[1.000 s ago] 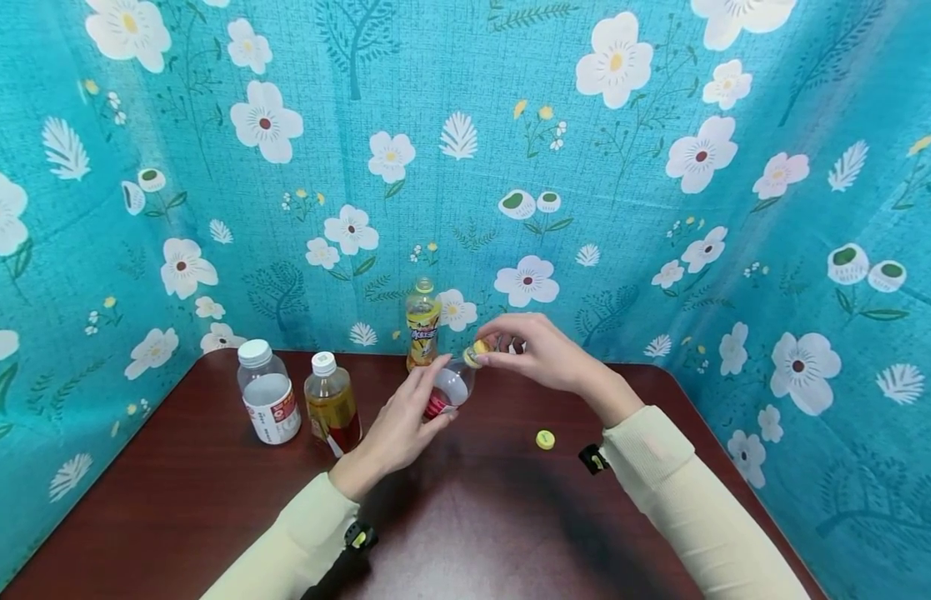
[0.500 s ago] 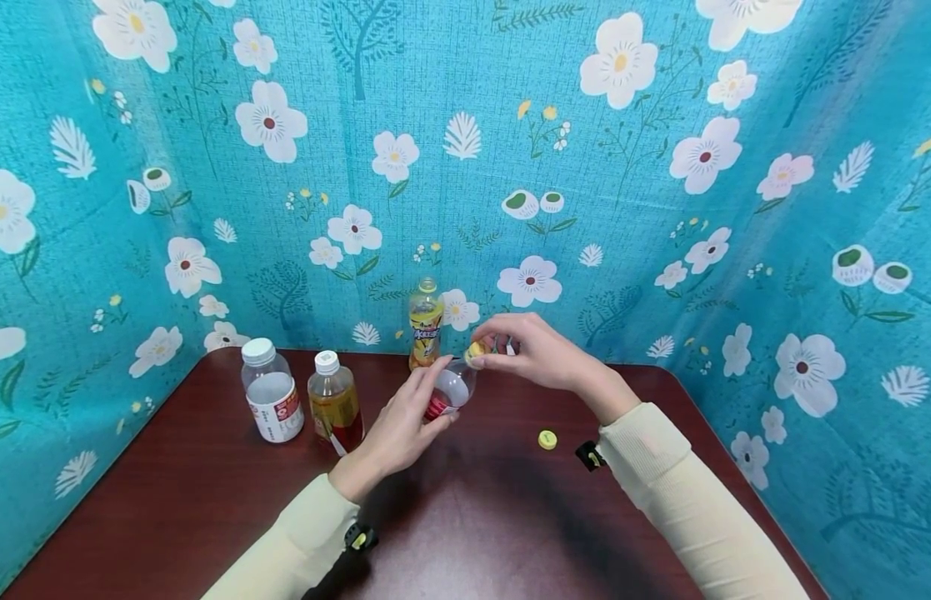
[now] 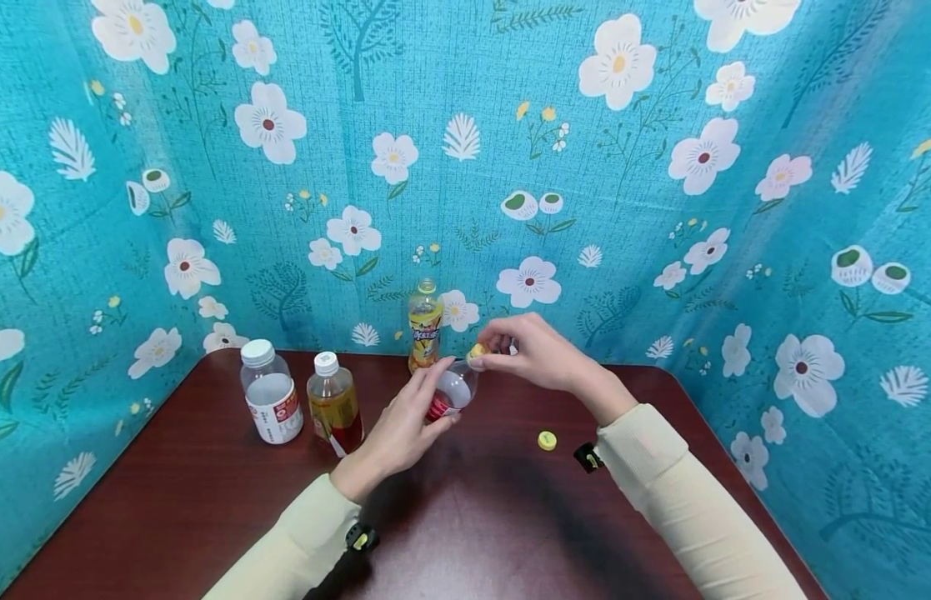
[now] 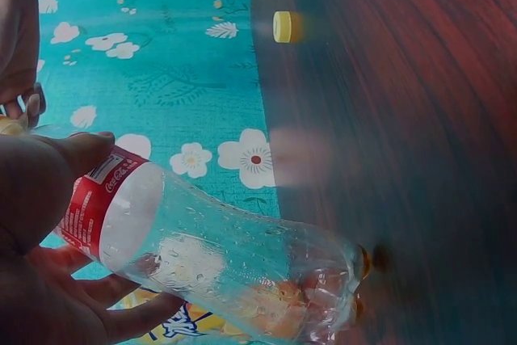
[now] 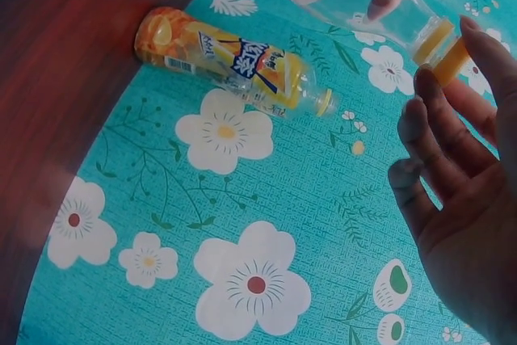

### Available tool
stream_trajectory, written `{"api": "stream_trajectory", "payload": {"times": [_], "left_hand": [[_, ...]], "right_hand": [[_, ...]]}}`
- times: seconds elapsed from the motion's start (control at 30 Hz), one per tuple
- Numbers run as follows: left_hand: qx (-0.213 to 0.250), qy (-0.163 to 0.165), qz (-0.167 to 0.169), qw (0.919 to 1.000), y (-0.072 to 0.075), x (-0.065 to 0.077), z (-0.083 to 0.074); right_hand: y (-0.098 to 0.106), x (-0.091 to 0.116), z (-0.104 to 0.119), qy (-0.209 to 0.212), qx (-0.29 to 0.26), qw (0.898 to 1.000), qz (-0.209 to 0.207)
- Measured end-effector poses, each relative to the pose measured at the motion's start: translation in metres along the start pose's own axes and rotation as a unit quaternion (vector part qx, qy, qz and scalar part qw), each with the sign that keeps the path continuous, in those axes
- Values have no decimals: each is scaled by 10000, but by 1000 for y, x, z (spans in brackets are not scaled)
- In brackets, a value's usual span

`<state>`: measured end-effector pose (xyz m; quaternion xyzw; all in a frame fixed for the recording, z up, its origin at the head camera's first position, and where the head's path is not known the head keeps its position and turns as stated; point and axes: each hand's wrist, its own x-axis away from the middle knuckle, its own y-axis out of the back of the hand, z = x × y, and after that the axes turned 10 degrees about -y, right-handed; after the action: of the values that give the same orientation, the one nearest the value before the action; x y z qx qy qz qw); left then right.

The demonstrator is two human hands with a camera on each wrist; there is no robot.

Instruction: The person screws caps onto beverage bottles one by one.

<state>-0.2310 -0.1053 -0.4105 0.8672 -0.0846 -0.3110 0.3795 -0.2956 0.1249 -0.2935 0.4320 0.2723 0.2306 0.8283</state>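
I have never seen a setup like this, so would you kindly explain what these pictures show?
There is no machine here: a person works with two bare hands. The large pictures come from a camera worn on the head, looking forward and down; the two smaller ones come from cameras worn on the left and right wrists.

The left hand holds a clear, red-labelled bottle, tilted. The right hand pinches a yellow cap at its mouth.

On the dark table lies a loose cap. A white-labelled bottle, an amber bottle and a yellow-labelled bottle stand there too, before a flowered curtain.
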Motion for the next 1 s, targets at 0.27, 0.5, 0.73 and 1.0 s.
{"api": "stream_trajectory", "payload": {"times": [0.27, 0.5, 0.73, 1.0], "left_hand": [[0, -152, -19, 9999, 0, -1, -3], [-67, -150, 6, 9999, 0, -2, -2], [-97, -142, 38, 9998, 2, -1, 0], [-64, -148, 70, 9998, 0, 0, -1]], "right_hand": [[-4, 0, 2, -404, 432, 9973, -434], [-2, 2, 0, -471, 374, 9982, 18], [8, 7, -4, -218, -42, 9977, 634], [5, 7, -7, -7, -81, 9990, 432]]}}
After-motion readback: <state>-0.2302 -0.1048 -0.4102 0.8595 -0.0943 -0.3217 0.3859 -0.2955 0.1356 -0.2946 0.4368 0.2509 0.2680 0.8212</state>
